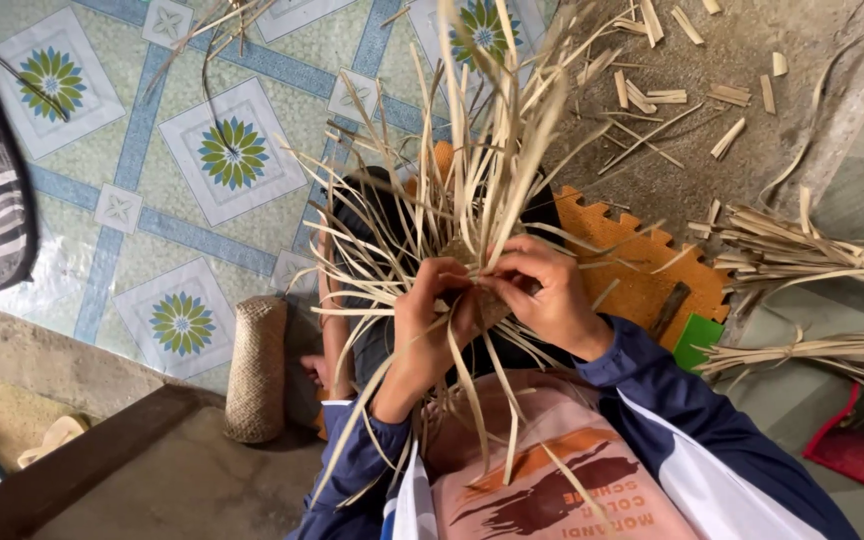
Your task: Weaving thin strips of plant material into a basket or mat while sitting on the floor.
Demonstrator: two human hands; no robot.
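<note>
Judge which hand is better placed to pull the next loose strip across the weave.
Probably the right hand: its fingertips pinch strips at the top of the small woven piece, where the loose strips fan out. The left hand grips the piece from below, steadying it.

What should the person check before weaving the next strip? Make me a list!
1. Left hand grips the woven piece: ok.
2. Right hand pinches a strip at the weave: ok.
3. Loose strips fan out untangled: cannot tell.
4. Spare strip bundles lie nearby on the right: ok.
5. Finished woven pouch lies apart from the work: ok.
</note>
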